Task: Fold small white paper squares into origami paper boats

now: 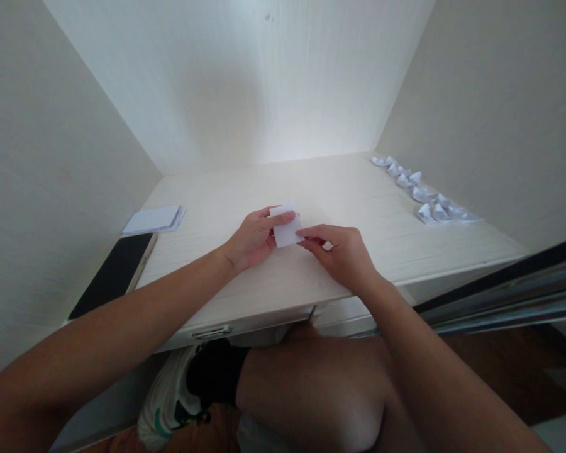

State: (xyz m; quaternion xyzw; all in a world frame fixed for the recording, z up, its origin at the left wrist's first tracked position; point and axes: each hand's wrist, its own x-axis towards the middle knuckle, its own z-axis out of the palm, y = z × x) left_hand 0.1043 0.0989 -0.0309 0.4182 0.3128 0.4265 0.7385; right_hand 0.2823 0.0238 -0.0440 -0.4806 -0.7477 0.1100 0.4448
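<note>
A small folded piece of white paper [287, 228] lies near the middle of the pale wooden desk [358, 207]. My left hand [253, 238] grips its left side, with the fingers curled over the top edge. My right hand [342, 250] pinches the paper's right edge with fingertips pressed together. Both hands rest low on the desk surface.
A stack of white paper sheets [155, 219] lies at the far left, with a dark phone [116, 272] just in front of it. Several folded paper boats [424, 195] line the right side by the wall. My knees and a shoe [174, 396] show below the desk edge.
</note>
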